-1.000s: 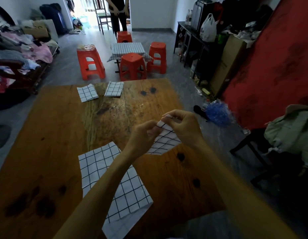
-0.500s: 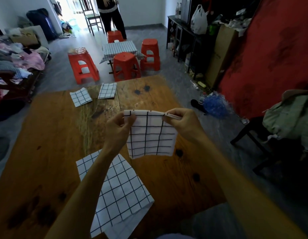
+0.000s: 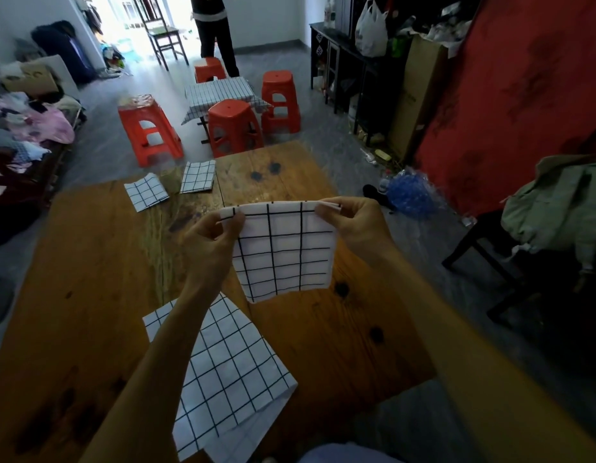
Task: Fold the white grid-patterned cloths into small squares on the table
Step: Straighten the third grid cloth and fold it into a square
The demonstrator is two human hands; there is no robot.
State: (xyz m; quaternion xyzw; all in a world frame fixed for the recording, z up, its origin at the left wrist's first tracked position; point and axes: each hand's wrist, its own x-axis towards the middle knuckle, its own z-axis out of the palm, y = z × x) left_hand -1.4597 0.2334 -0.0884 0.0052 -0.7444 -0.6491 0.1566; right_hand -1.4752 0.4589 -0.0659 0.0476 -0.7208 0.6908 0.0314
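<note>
Left hand: I see my left hand (image 3: 212, 236) up above the table, thumb and fingers pinching the top left corner of the cloth (image 3: 285, 250).
Right hand: my right hand (image 3: 355, 225) pinches the top right corner, at about the same height.
Arms: both bare arms reach forward, and the hands are apart with the cloth hanging between them.

head-worn view, facing forward and down
</note>
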